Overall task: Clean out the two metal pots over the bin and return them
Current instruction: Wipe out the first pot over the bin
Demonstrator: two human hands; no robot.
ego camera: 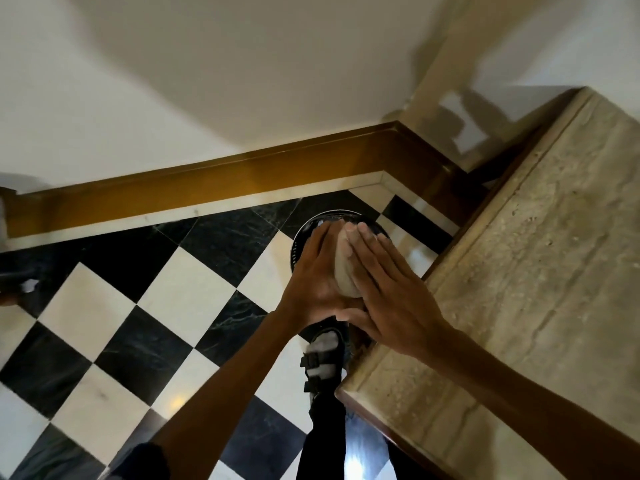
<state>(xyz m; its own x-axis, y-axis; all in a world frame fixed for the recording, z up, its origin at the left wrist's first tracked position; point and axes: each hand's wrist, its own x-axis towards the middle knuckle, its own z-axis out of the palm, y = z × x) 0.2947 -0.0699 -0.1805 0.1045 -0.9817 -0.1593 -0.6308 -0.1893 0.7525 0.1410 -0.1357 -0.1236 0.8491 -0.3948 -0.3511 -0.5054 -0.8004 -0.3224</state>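
Note:
A dull metal pot (344, 268) is held upside down or tilted between both hands, directly above a round black bin (304, 237) that stands on the floor by the wall corner. My left hand (313, 278) wraps the pot's left side. Flat against the pot's right side and base lies my right hand (384, 289), fingers straight. Only a strip of the pot shows between the hands, and its mouth is hidden. A second pot is not in view.
A stone countertop (540, 271) fills the right side, its edge close to my right forearm. Black and white checkered floor tiles (145, 306) spread left. A wooden skirting board (207, 181) runs along the wall. My sandalled foot (323, 358) stands below the bin.

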